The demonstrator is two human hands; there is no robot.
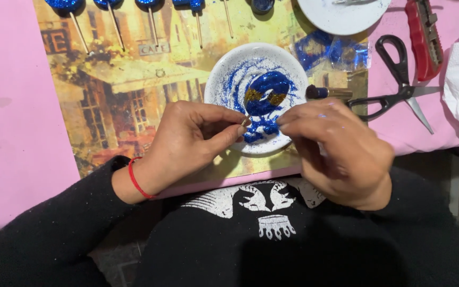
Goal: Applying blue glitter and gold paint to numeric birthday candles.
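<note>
Blue glitter-coated oval piece [265, 93] with a bare gold band, lying in a white saucer [220, 79] just beyond both hands, long axis slanting up to the right. Left hand [192, 141] nearer, thumb and forefinger pinched on a thin wooden stick [246, 120] running up toward the piece. Right hand [336, 151] curled over the saucer's near rim, fingertips close together; contents hidden, cannot tell. Saucer resting on a painted street-scene mat [128, 101] over a pink tabletop [11, 122]. Black scissors [399, 85] well to the right; finished glittered sticks [112, 16] along the far edge.
</note>
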